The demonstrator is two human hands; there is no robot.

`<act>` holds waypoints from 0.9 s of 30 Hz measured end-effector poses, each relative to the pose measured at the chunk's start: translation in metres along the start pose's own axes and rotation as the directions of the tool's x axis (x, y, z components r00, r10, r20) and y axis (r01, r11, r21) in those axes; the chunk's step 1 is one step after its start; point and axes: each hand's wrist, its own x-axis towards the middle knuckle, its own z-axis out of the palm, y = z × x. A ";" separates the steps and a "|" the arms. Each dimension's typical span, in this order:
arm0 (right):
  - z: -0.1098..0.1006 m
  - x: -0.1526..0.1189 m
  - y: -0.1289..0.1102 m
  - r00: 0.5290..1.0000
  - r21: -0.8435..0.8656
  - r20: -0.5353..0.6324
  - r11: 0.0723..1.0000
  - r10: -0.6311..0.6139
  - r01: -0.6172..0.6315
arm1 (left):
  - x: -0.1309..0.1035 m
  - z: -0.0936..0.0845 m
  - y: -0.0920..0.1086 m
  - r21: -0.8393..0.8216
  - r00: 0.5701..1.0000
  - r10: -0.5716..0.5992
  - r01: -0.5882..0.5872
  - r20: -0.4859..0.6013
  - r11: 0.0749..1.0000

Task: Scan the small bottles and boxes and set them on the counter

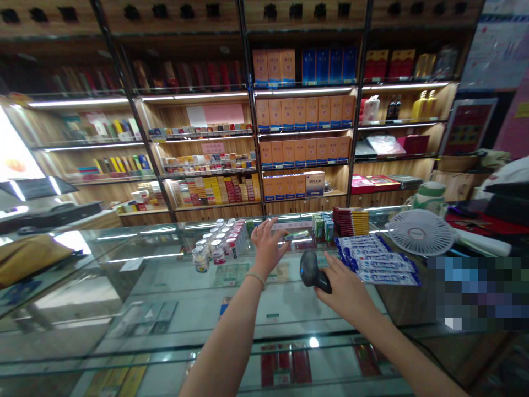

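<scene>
My left hand (268, 241) is over the glass counter (177, 286), its fingers spread. A small green-and-white pack (298, 236) lies at its thumb and forefinger; whether they touch it I cannot tell. To its left stand rows of small clear jars with white lids (217, 242). My right hand (345, 284) is wrapped round the handle of a black barcode scanner (312, 271), its head tilted up and to the left. Beyond the scanner are short stacks of green and blue packs (323, 227). Blue-and-white sachets (380, 260) lie fanned out to the right of it.
A stack of red-and-yellow packs (350, 221) stands at the counter's back. On the right are a white fan (421, 232) and a green-and-white bottle (430, 194). Wooden shelves with orange boxes (306, 113) line the wall. A yellow-brown bag (33, 256) lies at left.
</scene>
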 end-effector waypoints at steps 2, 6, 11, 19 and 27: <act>-0.007 0.000 0.005 0.999 0.123 -0.038 0.992 -0.003 0.007 | 0.000 -0.001 0.001 0.004 1.000 0.000 0.000 -0.002 1.000; -0.028 -0.002 0.013 0.999 0.388 -0.032 0.922 0.026 -0.012 | 0.000 -0.002 0.003 0.014 1.000 -0.005 0.005 -0.007 1.000; -0.049 -0.007 0.013 0.971 0.585 0.212 0.781 0.113 -0.219 | -0.001 -0.002 0.003 0.014 1.000 -0.019 0.019 -0.015 1.000; -0.048 -0.011 0.003 0.989 0.493 0.110 0.858 0.099 -0.141 | 0.000 0.001 0.002 -0.009 0.999 0.003 -0.003 -0.042 1.000; -0.050 -0.008 0.004 0.996 0.248 -0.020 0.966 0.084 -0.077 | 0.000 -0.003 0.005 0.019 1.000 -0.005 0.006 -0.009 1.000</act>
